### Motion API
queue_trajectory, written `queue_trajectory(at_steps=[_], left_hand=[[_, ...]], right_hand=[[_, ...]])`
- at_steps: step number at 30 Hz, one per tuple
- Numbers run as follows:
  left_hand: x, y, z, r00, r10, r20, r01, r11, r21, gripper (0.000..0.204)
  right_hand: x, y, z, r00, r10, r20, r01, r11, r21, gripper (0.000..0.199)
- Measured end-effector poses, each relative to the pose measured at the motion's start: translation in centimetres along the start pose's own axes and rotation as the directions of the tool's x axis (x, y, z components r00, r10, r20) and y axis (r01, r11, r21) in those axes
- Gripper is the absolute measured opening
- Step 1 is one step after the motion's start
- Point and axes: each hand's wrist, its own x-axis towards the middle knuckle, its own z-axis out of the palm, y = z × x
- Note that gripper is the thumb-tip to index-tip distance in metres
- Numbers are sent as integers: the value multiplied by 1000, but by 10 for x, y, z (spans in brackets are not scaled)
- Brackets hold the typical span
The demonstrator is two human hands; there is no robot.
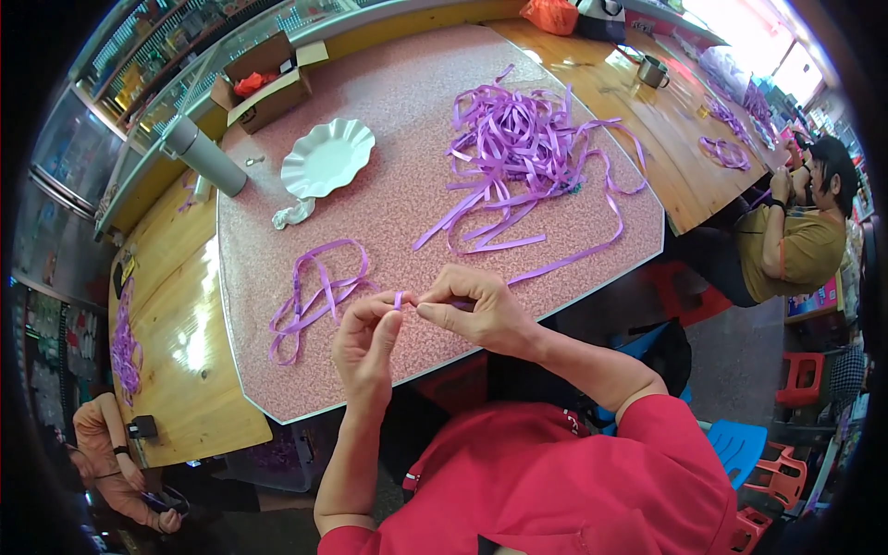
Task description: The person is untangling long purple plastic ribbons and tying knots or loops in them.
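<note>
Your left hand (367,340) and right hand (472,310) pinch one purple ribbon strip (399,299) taut between fingertips — the ribbon heap (518,148) lies beyond, within reach.

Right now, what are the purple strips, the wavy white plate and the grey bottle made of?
The purple strips look like thin plastic or satin ribbon: flat, shiny, curling loosely. One short piece is pinched between the left hand and right hand. The white plate seems to be glossy plastic, with a scalloped rim, though it could be glazed ceramic. The grey bottle looks like matte metal, probably steel.
</note>
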Motion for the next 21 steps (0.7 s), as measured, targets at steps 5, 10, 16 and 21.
queue_trajectory(at_steps=[5,10,16,21], left_hand=[[12,11,8,786,416,457,-596,312,740,19],[19,23,10,745,302,594,-656,174,734,20],[15,7,3,858,336,389,-513,562,648,14],[4,-11,7,992,87,91,-96,990,102,10]], right_hand=[[4,-4,-3,947,319,24,-320,941,110,29],[4,9,-7,847,518,119,-525,780,342,28],[5,-5,3,880,471,53,-463,828,316,21],[4,3,16,943,332,-22,-290,852,436,16]])
